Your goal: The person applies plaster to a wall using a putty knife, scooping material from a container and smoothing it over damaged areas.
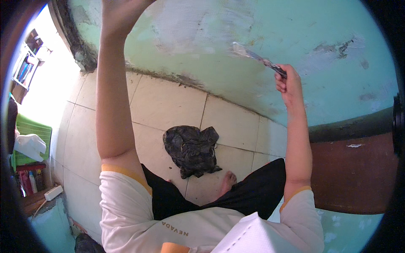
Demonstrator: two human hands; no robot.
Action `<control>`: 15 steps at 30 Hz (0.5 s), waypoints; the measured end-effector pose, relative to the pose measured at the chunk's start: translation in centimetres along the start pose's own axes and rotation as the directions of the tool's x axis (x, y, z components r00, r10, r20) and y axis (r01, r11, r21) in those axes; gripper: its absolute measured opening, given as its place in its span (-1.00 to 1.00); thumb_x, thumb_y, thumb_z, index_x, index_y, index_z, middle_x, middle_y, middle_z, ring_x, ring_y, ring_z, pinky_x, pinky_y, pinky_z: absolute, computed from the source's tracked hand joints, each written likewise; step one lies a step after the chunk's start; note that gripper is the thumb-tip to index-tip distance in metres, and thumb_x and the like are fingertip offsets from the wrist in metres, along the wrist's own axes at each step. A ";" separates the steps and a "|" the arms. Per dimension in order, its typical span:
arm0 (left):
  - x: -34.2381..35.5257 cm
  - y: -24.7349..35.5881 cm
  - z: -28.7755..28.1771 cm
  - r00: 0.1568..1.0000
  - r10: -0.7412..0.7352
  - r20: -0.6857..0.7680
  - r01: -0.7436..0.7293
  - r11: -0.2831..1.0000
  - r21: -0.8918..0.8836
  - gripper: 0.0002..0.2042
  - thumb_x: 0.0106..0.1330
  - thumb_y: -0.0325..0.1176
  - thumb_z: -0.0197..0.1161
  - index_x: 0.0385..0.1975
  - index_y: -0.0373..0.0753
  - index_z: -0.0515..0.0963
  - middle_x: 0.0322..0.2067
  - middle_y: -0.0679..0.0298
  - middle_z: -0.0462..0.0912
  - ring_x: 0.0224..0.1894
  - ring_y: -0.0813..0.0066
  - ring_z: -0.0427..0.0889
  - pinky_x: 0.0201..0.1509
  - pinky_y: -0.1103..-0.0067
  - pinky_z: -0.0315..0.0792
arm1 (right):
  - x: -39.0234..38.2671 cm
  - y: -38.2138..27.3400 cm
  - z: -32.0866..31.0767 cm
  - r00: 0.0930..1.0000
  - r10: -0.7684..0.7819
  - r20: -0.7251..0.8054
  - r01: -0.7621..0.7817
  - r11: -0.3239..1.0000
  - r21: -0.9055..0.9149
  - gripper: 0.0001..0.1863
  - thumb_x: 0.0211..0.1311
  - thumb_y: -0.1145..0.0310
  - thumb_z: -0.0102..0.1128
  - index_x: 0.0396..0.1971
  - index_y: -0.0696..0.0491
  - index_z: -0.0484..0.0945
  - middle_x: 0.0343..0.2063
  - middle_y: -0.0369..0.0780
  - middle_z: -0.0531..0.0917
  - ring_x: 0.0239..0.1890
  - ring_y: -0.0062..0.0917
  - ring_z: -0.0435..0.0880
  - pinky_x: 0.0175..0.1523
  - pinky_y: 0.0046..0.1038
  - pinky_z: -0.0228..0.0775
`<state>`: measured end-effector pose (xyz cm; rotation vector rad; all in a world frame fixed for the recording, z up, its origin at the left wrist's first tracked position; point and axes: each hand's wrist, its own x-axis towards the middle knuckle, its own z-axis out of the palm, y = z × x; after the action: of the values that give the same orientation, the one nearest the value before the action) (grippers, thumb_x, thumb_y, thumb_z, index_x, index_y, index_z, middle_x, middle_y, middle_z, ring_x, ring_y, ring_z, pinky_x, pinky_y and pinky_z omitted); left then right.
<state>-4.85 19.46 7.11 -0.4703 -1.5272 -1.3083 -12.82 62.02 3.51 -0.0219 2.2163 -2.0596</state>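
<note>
My right hand (pixel 290 84) is closed round the dark handle of a putty knife (pixel 259 58). The knife's blade, smeared with white paste, lies at the green wall (pixel 202 59), which has whitish patches. High at the upper left, my left hand (pixel 125 14) reaches up by the wall. Its fingers are cut off by the picture's edge, so what they do is hidden. On the tiled floor (pixel 164 103) between my legs and the wall sits a crumpled black plastic bag (pixel 192 149); what it contains does not show.
A brown wooden panel (pixel 354 173) stands on the right. Over at the left are a green plastic crate (pixel 36 130) with a white container (pixel 30 146), a white power strip (pixel 53 193) and a bright opening with a shelf (pixel 25 69). The wall's foot is rough and crumbling.
</note>
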 end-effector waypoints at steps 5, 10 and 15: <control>0.2 1.9 -0.8 1.000 0.016 0.019 -0.016 1.000 0.007 -0.04 -0.05 -0.12 0.60 0.29 -0.39 0.15 0.13 0.03 0.45 0.19 0.24 0.47 0.29 0.38 0.35 | 1.5 -0.2 0.2 0.996 -0.056 -0.073 0.058 0.998 0.018 -0.74 0.31 0.25 0.01 -0.23 0.13 0.52 -0.66 -0.35 0.45 -0.76 -0.76 0.21 -0.70 -0.64 -0.02; 0.9 1.8 -1.0 0.990 0.076 -0.123 -0.082 0.996 -0.045 -0.03 -0.03 -0.12 0.60 0.29 -0.40 0.12 0.10 0.02 0.46 0.16 0.21 0.50 0.26 0.38 0.40 | -1.8 -1.2 -0.9 0.997 0.058 -0.049 -0.058 0.998 0.006 -0.74 0.33 0.23 0.03 -0.19 0.11 0.53 -0.64 -0.36 0.43 -0.75 -0.78 0.20 -0.69 -0.66 -0.02; 0.7 3.3 -2.7 0.992 0.082 -0.094 -0.095 0.985 -0.145 -0.08 -0.03 -0.10 0.59 0.24 -0.44 0.18 0.08 -0.03 0.48 0.13 0.21 0.53 0.19 0.42 0.46 | -1.8 2.8 4.7 0.955 0.224 0.196 -0.218 0.975 -0.049 -0.74 0.34 0.18 0.11 -0.18 0.07 0.52 -0.59 -0.38 0.45 -0.73 -0.78 0.20 -0.66 -0.68 -0.02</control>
<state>-1.33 17.95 9.01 -0.5620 -1.3268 -1.3612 -10.45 57.73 0.57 0.0157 2.0252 -1.8237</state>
